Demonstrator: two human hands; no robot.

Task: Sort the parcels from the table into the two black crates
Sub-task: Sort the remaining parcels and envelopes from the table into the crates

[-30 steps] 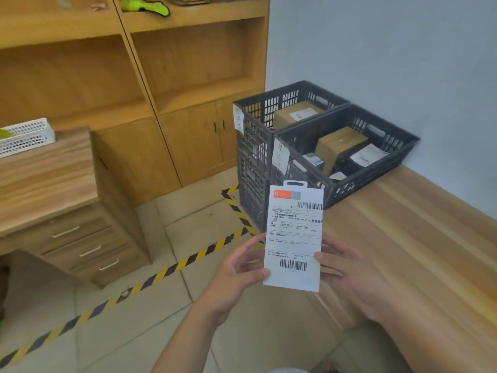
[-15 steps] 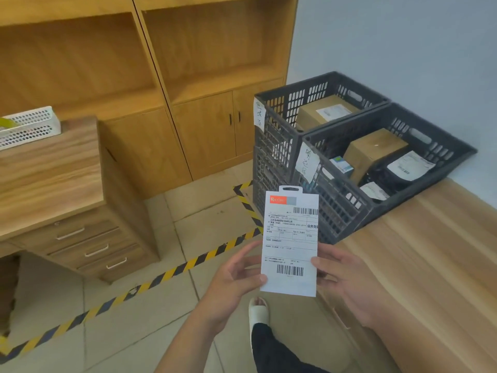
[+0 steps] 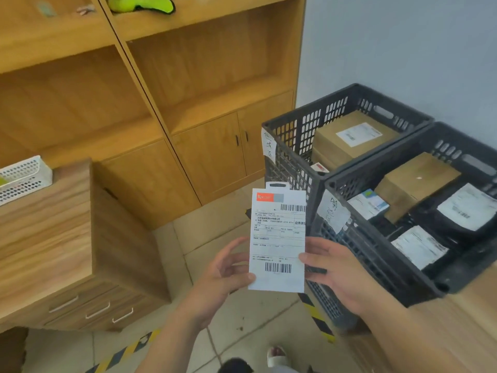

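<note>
left grip (image 3: pixel 223 273) pinches lower left edge of flat white parcel (image 3: pixel 278 238), thumb on front, fingers curled behind; right grip (image 3: pixel 338 275) pinches lower right edge the same way, thumb on front, fingers behind

parcel upright between both grips, in the air over tiled floor (image 3: pixel 242 313), shipping label with barcodes facing camera, red logo patch at top, hang tab on top edge

just right of right grip: near black crate (image 3: pixel 357 265), its corner close to parcel's right edge, cannot tell if touching; handwritten paper tag (image 3: pixel 333 214) on its wall; inside it brown box (image 3: pixel 416 181), small blue-white box (image 3: pixel 368 203), black bag with white label (image 3: pixel 468 208), another white-labelled packet (image 3: pixel 419 246)

up and right of the grips, behind near crate and side by side with it: far black crate (image 3: pixel 293 130) with paper tag (image 3: pixel 269 144), holds labelled brown box (image 3: pixel 349 135)

near crate sits on wooden desk (image 3: pixel 470 305), right of and below right grip

below the grips: yellow-black floor tape (image 3: pixel 317 316), slippered foot (image 3: pixel 277 356)

well left of left grip: drawer unit (image 3: pixel 45 224) with white basket (image 3: pixel 24 173) on top; above and behind the grips, wooden shelf cabinet (image 3: pixel 188 76), green object (image 3: pixel 139 2) on upper shelf
</note>
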